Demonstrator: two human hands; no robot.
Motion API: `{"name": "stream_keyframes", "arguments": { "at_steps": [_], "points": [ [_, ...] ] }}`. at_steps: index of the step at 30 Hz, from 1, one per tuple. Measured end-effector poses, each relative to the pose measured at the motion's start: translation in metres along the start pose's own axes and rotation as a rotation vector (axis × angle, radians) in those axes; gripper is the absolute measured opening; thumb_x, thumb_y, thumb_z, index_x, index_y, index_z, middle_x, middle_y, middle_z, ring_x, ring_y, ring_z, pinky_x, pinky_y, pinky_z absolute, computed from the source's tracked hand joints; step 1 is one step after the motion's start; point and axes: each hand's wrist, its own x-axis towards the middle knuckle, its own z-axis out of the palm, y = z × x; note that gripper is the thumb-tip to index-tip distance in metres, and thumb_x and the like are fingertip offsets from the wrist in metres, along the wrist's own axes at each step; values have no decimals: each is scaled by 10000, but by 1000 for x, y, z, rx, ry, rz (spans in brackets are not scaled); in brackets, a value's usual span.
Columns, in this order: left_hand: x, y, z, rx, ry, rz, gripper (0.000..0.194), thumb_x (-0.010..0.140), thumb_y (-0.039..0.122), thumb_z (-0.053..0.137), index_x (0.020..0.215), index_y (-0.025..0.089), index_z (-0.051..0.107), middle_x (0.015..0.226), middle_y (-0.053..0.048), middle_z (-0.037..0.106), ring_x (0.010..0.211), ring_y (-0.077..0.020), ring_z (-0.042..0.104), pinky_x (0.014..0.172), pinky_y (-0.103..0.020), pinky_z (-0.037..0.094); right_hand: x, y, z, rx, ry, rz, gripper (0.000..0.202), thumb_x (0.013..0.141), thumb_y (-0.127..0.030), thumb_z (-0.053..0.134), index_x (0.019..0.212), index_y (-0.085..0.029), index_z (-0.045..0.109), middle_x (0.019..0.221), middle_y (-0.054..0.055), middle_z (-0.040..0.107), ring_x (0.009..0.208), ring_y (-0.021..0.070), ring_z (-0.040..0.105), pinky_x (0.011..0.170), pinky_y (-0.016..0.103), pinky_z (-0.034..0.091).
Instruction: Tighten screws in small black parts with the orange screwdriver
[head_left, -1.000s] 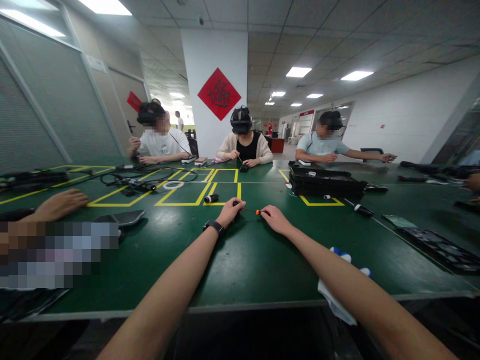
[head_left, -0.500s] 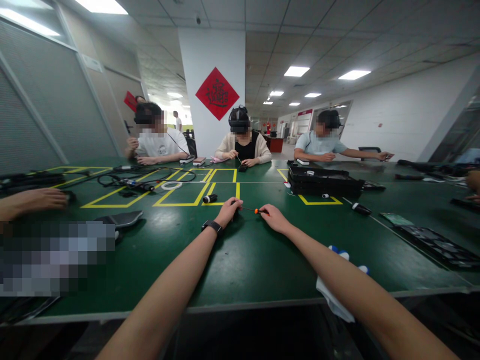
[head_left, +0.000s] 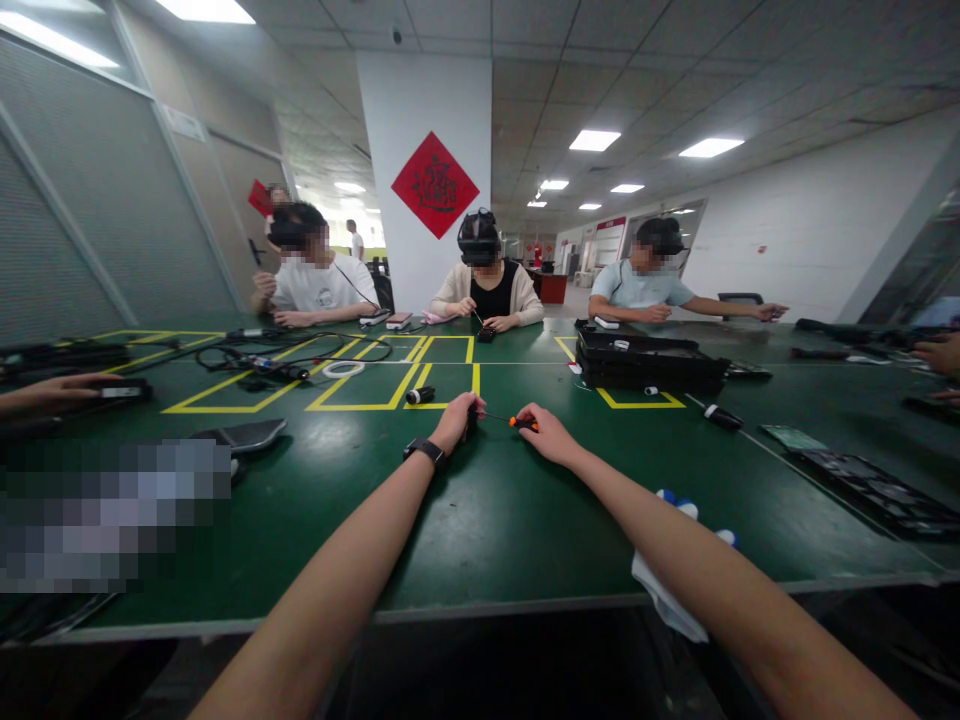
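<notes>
My right hand (head_left: 549, 434) is closed around the orange-and-black handle of a screwdriver (head_left: 523, 424). The thin shaft points left, toward my left hand (head_left: 456, 424). That hand wears a dark wristband and has its fingers closed on a small dark part (head_left: 472, 416), mostly hidden by the fingers, so its kind cannot be told. The screwdriver's tip meets or nearly meets this part; the contact is too small to make out. Both hands are just above the green table (head_left: 517, 520). Beyond my left hand lies a black-and-white cylinder (head_left: 420, 396).
A black tray-like casing (head_left: 649, 362) stands back right. Nearer on the right are a black-and-white tool (head_left: 722, 417) and a flat black frame (head_left: 885, 490). Cables (head_left: 277, 368) and a white ring (head_left: 343, 369) lie left. Co-workers sit opposite; another person's hand (head_left: 56, 393) reaches in from the left.
My right fingers have shifted on the screwdriver, showing more of its handle. My left hand stays almost still. At the left, the co-worker's hand has drawn back and a dark box-like item shows there.
</notes>
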Motion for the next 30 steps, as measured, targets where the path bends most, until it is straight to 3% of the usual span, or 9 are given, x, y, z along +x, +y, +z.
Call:
{"name": "stream_keyframes", "arguments": {
  "at_steps": [6, 14, 19, 25, 30],
  "points": [
    [-6, 9, 1, 29, -14, 25, 401, 744, 486, 363, 771, 137, 559, 697, -42, 581, 649, -128, 532, 585, -239, 398, 3, 1, -1, -50, -7, -32, 244, 829, -243, 367, 814, -149, 593, 838, 55, 575, 812, 135, 493, 784, 282, 355],
    [-10, 16, 2, 89, -11, 28, 392, 753, 472, 359, 768, 132, 553, 686, -46, 573, 638, -131, 513, 532, -223, 372, 0, -1, 0, 10, 17, -25, 192, 771, -260, 482, 919, -154, 543, 876, 39, 563, 802, 126, 491, 732, 258, 376],
    [-10, 15, 1, 74, -23, 49, 366, 762, 453, 368, 753, 136, 549, 670, -37, 566, 603, -116, 502, 523, -218, 369, 3, 1, 1, -70, 11, -24, 260, 839, -250, 361, 774, -136, 585, 803, 57, 562, 788, 130, 483, 761, 269, 353],
    [-8, 11, 0, 68, -26, 56, 364, 763, 454, 363, 759, 140, 549, 681, -33, 569, 630, -117, 514, 548, -219, 381, 0, 2, 2, -13, 15, -36, 197, 764, -265, 493, 923, -157, 537, 888, 38, 556, 823, 131, 483, 737, 253, 372],
    [-6, 8, 0, 88, -19, 60, 370, 761, 461, 358, 753, 147, 553, 682, -34, 570, 636, -120, 517, 564, -226, 384, 3, 3, 1, -72, 10, -45, 272, 843, -254, 334, 791, -150, 580, 813, 48, 567, 798, 137, 485, 769, 277, 349]
  ]
}}
